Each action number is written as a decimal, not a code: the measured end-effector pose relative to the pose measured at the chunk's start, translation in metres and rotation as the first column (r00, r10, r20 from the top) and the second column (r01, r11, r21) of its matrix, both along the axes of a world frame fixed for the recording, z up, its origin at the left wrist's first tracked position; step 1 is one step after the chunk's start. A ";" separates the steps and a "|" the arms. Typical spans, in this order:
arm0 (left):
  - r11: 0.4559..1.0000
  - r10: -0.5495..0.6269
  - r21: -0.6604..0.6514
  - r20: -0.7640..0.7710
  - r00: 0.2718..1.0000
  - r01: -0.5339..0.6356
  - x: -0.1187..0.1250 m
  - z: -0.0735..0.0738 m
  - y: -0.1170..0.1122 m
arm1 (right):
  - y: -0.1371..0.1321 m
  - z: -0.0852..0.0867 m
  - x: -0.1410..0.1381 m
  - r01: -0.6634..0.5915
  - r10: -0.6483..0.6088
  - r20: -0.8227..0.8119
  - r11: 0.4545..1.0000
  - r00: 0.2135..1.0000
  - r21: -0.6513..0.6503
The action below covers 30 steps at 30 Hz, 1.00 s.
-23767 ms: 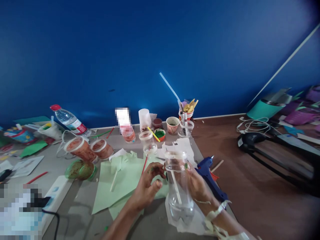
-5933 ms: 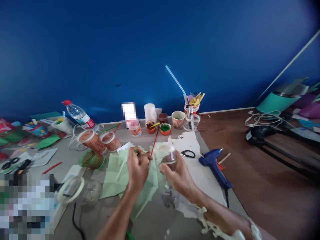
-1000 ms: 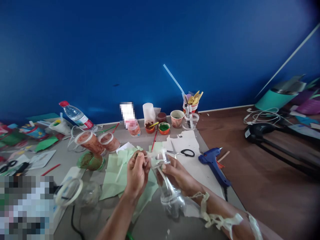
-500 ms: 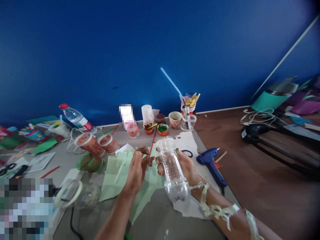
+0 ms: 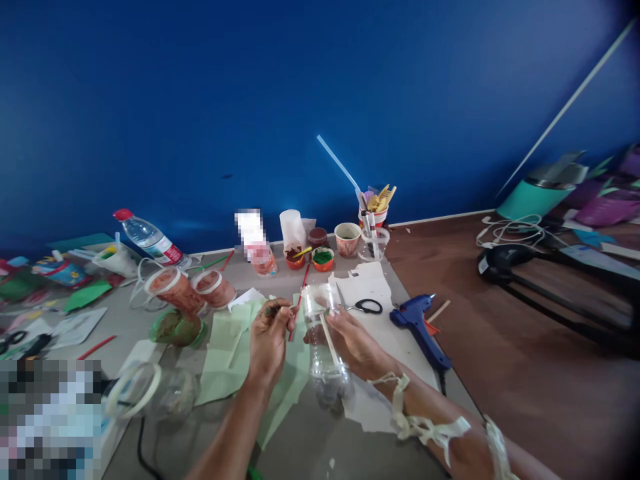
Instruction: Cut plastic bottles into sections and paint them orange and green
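Note:
My right hand (image 5: 353, 337) is wrapped around a clear plastic bottle (image 5: 330, 387) with its top cut off, held tilted above the table. A pale narrow strip (image 5: 329, 339) shows along the bottle's side; whether it lies inside or outside I cannot tell. Just left of the bottle's rim, my left hand (image 5: 270, 337) has its thumb and fingers pinched together. The fingertips are stained dark, and anything between them is too small to make out. Strips of pale tape (image 5: 430, 427) hang from my right forearm. Light green paper (image 5: 287, 400) lies beneath both hands.
Right of the hands are black-handled scissors (image 5: 369, 306) and a blue glue gun (image 5: 423, 330). Behind stand paint cups (image 5: 323, 259) and a cup of plastic cutlery (image 5: 375, 215). Brown-smeared cups (image 5: 173, 290), a water bottle (image 5: 150, 240) and a clear container (image 5: 175, 393) are on the left.
The bottle has turned in my right hand and shifted slightly left, so the pale strip now shows. My left hand's spread fingers have closed into a pinch.

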<state>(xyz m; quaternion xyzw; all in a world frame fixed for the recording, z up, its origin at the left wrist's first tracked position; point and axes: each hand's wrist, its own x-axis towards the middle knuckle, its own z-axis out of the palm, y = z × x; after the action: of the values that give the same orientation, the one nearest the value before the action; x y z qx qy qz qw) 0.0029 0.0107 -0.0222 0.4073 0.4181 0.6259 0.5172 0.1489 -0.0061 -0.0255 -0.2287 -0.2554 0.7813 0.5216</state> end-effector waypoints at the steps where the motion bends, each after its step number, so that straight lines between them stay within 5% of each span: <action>1: 1.000 0.002 0.001 -0.005 1.000 -0.002 0.001 0.001 -0.001 | 0.000 0.000 0.000 0.011 -0.010 0.011 1.000 1.000 -0.015; 12: 0.993 0.119 0.011 -0.165 0.979 -0.119 -0.003 -0.005 0.002 | -0.004 0.007 0.001 0.054 -0.048 0.067 0.994 0.997 -0.094; 22: 0.998 0.064 0.007 -0.114 0.991 -0.063 -0.001 -0.002 0.000 | -0.002 0.012 0.002 0.068 -0.053 0.111 0.988 0.992 -0.138; 30: 0.993 0.107 -0.037 -0.148 0.983 -0.114 0.001 0.000 -0.002 | 0.001 0.012 0.002 -0.034 0.024 -0.056 0.983 0.998 -0.181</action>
<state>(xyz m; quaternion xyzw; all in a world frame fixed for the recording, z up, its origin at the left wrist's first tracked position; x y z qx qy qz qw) 0.0037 0.0091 -0.0223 0.4164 0.4906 0.6126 0.4589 0.1509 -0.0048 -0.0133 -0.2504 -0.1722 0.8147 0.4939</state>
